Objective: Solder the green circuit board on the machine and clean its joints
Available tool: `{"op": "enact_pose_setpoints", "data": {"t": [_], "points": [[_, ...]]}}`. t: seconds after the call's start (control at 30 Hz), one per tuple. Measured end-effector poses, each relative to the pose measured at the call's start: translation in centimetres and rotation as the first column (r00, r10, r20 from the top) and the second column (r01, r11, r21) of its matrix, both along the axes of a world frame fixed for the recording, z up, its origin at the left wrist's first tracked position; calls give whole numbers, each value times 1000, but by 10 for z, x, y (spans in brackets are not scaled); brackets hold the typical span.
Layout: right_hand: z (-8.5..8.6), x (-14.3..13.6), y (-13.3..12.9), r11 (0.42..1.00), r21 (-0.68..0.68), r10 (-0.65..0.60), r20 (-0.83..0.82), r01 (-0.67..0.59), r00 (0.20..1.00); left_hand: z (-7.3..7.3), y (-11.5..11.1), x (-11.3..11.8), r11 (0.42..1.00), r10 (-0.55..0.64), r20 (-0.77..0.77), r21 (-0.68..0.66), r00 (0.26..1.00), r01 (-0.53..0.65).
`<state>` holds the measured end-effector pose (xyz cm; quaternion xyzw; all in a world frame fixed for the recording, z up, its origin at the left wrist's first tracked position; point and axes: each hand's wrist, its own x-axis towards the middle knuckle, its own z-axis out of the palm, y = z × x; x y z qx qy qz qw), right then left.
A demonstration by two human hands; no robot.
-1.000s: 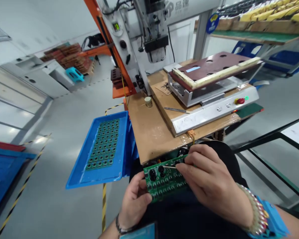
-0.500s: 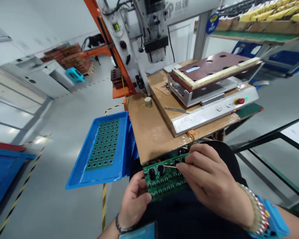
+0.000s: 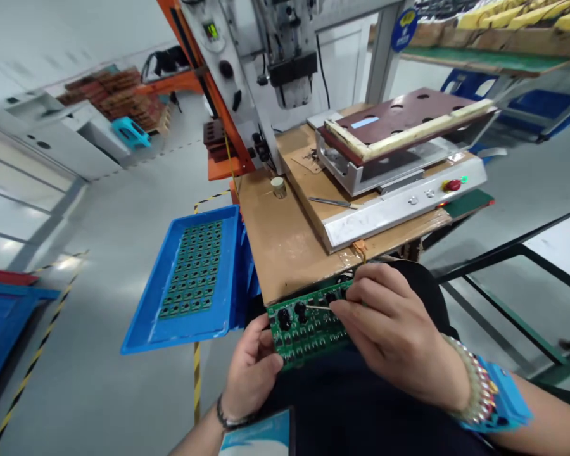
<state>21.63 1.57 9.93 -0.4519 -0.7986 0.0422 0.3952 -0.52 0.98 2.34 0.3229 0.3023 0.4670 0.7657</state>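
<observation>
A green circuit board with glossy black blobs and rows of small parts is held above my lap. My left hand grips its left edge, thumb on top and fingers beneath. Between the thumb and fingers of my right hand is a thin pale stick. The stick's tip is at the second black blob from the left; whether it touches I cannot tell. The right end of the board is hidden behind my right hand.
A blue tray with rows of small green boards stands to the left. Ahead, a cardboard-covered bench carries a machine with a brown fixture plate, tweezers and a small round pot. A metal frame stands at right.
The view has shifted slightly, so the scene sits a little further left and up. Both hands keep their hold on the board and stick, with the tip still by the same black blob.
</observation>
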Motion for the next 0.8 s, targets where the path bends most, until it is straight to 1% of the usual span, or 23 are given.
{"op": "enact_pose_setpoints", "data": {"t": [0.23,0.37,0.5,0.67,0.8], "points": [[-1,0,1,1000,17,0,1,0,1000,3,3,4,999,16,11,31,1000,-16],[0,-1,-1,1000,-10,15,12,-15,1000,3,2,4,998,20,7,55,1000,-20],[-1,-1,-3,999,-40,30,11,-30,999,3,2,4,999,3,23,35,1000,-4],[0,-3,-1,999,-20,26,5,-26,1000,1,2,4,999,4,18,53,1000,-4],[-2,-3,0,999,-37,34,7,-34,999,-1,2,3,998,12,-6,60,1000,-11]]}}
